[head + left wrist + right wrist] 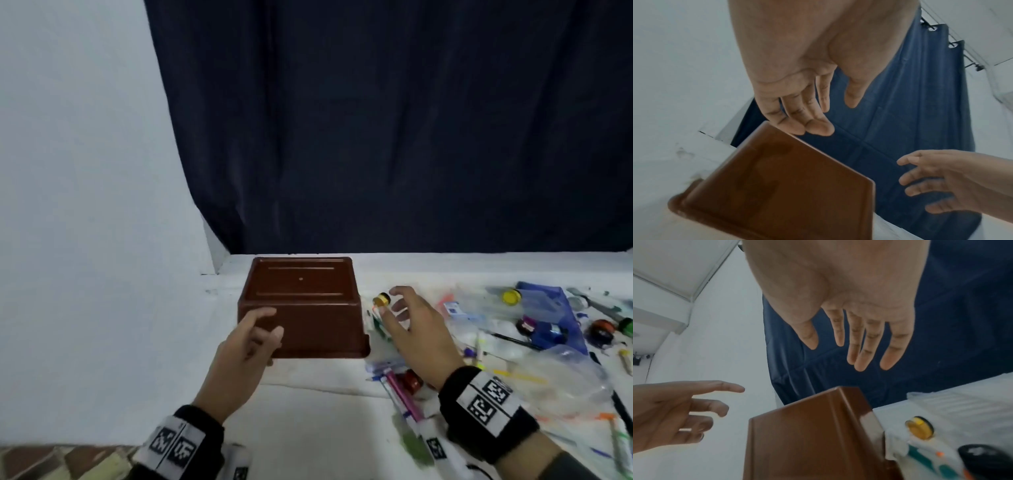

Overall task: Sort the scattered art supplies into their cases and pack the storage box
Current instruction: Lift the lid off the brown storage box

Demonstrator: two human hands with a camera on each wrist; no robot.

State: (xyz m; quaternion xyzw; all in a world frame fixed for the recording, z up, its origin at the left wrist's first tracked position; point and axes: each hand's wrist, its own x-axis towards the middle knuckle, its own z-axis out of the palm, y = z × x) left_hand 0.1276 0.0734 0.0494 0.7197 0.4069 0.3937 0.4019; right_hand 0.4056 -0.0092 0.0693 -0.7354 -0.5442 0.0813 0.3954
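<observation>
A brown plastic storage box (308, 308) stands upside down on the white table, its base facing up; it also fills the lower part of the left wrist view (789, 194) and the right wrist view (807, 439). My left hand (255, 337) hovers in front of its near left corner, fingers relaxed, holding nothing. My right hand (407, 320) hangs open just right of the box, fingers spread and empty. Beside it lies a small paint pot with a yellow lid (382, 299), seen too in the right wrist view (919, 429).
Scattered supplies cover the table's right side: pens and markers (400, 390), a blue pouch (551, 308), a yellow-capped bottle (510, 296), clear plastic bags (565, 373), dark paint pots (601, 330). A dark blue curtain (394, 120) hangs behind; a white wall (85, 205) stands on the left.
</observation>
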